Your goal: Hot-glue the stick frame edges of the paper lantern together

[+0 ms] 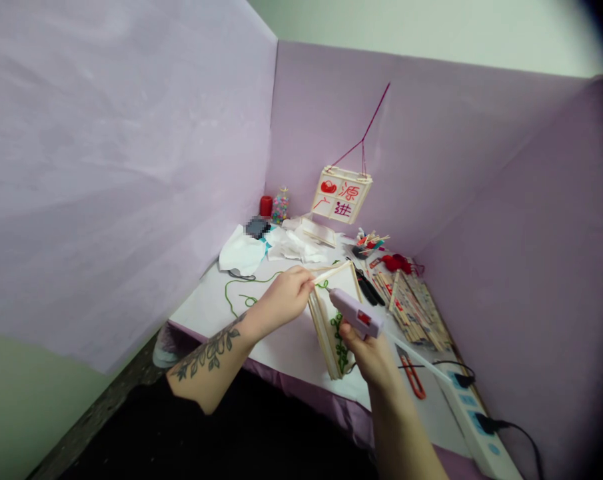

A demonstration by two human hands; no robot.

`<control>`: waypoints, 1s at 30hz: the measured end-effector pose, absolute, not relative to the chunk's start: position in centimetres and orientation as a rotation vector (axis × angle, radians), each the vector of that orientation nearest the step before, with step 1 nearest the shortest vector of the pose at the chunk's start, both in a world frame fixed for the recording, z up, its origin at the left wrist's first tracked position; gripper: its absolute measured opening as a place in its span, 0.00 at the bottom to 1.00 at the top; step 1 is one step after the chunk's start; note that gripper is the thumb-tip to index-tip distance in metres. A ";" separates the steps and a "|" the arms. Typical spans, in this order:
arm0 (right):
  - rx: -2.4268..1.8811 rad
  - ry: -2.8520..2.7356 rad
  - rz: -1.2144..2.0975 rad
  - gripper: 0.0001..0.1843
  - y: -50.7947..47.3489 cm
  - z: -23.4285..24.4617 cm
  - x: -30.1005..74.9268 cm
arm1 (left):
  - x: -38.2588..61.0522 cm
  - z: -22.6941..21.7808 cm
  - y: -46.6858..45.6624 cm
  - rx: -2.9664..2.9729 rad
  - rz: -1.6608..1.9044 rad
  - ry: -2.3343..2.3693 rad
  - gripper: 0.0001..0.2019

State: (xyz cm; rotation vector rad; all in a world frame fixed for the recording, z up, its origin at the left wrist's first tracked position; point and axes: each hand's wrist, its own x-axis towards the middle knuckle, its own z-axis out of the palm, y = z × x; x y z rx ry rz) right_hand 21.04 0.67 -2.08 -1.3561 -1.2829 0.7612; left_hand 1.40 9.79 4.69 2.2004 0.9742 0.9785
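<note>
My right hand (368, 353) grips a pale lilac hot glue gun (354, 308), its nozzle pointing left over the upper part of a white panel framed with wooden sticks (322, 333). Green yarn loops (340, 347) form a vine-like pattern on the panel. Another green curl (323, 285) lies near the nozzle tip. With fingers pinched at the panel's upper left corner, my left hand (294, 293) is closed on the frame; its fingertips are partly hidden. Loose green yarn (227, 293) trails over the table left of this hand.
A finished-looking stick lantern (342, 195) hangs from purple yarn at the back. Wooden sticks (411, 307), red yarn (397, 263), black-handled pliers (371, 290) and a red-handled cutter (415, 380) lie right. A power strip (474, 420) borders the right edge. Crumpled white paper (294, 245) lies behind.
</note>
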 end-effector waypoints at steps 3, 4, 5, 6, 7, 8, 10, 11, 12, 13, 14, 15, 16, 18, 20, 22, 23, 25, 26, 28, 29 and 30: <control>-1.369 -1.248 0.832 0.21 0.5 -2.1 21.1 | 1.4 4.7 9.7 2.202 0.985 0.972 0.11; -1.370 -1.242 0.846 0.21 0.4 -2.2 21.1 | 1.4 4.7 9.7 2.203 0.986 0.974 0.11; -1.370 -1.243 0.852 0.22 0.5 -2.4 21.2 | 1.5 4.7 9.6 2.205 0.984 0.976 0.11; -1.369 -1.250 0.851 0.22 0.5 -2.5 21.3 | 1.5 4.8 9.6 2.206 0.981 0.979 0.11; -1.369 -1.259 0.843 0.21 0.6 -2.7 21.4 | 1.5 4.8 9.6 2.208 0.977 0.980 0.11; -1.373 -1.262 0.829 0.21 0.7 -2.9 21.5 | 1.6 4.8 9.5 2.210 0.976 0.982 0.11; -1.386 -1.258 0.797 0.20 0.8 -3.2 21.7 | 1.6 4.9 9.5 2.211 0.982 0.978 0.11; -1.394 -1.248 0.787 0.19 0.8 -3.3 21.7 | 1.6 4.9 9.5 2.213 0.985 0.972 0.11; -1.401 -1.239 0.786 0.19 0.8 -3.3 21.8 | 1.6 4.8 9.5 2.215 0.989 0.967 0.11; -1.400 -1.232 0.795 0.19 0.8 -3.4 21.8 | 1.6 4.8 9.5 2.218 0.988 0.962 0.11; -1.390 -1.226 0.811 0.19 0.8 -3.3 21.8 | 1.6 4.8 9.5 2.221 0.985 0.959 0.11; -1.373 -1.218 0.828 0.20 0.7 -3.2 21.7 | 1.6 4.8 9.5 2.224 0.982 0.956 0.11; -1.353 -1.208 0.843 0.20 0.7 -3.1 21.7 | 1.6 4.8 9.4 2.225 0.981 0.956 0.11; -1.314 -1.195 0.857 0.20 0.6 -2.8 21.5 | 1.6 4.8 9.4 2.222 0.980 0.958 0.11; -1.279 -1.198 0.854 0.19 0.5 -2.4 21.3 | 1.6 4.9 9.4 2.219 0.981 0.955 0.11; -1.250 -1.215 0.862 0.18 0.5 -2.2 21.2 | 1.6 4.8 9.4 2.215 0.986 0.948 0.11; -1.241 -1.218 0.869 0.18 0.5 -2.1 21.1 | 1.6 4.8 9.4 2.214 0.990 0.945 0.11; -1.239 -1.203 0.882 0.19 0.5 -2.0 21.1 | 1.5 4.9 9.3 2.211 0.991 0.948 0.11; -1.239 -1.192 0.887 0.20 0.5 -2.0 21.1 | 1.5 4.9 9.3 2.212 0.987 0.951 0.11; -1.227 -1.181 0.917 0.22 0.5 -2.1 21.2 | 1.5 5.0 9.3 2.215 0.978 0.960 0.11; -1.219 -1.179 0.942 0.22 0.4 -2.2 21.2 | 1.5 5.0 9.3 2.217 0.975 0.964 0.11; -1.210 -1.171 0.969 0.23 0.4 -2.3 21.3 | 1.5 5.0 9.3 2.218 0.973 0.967 0.11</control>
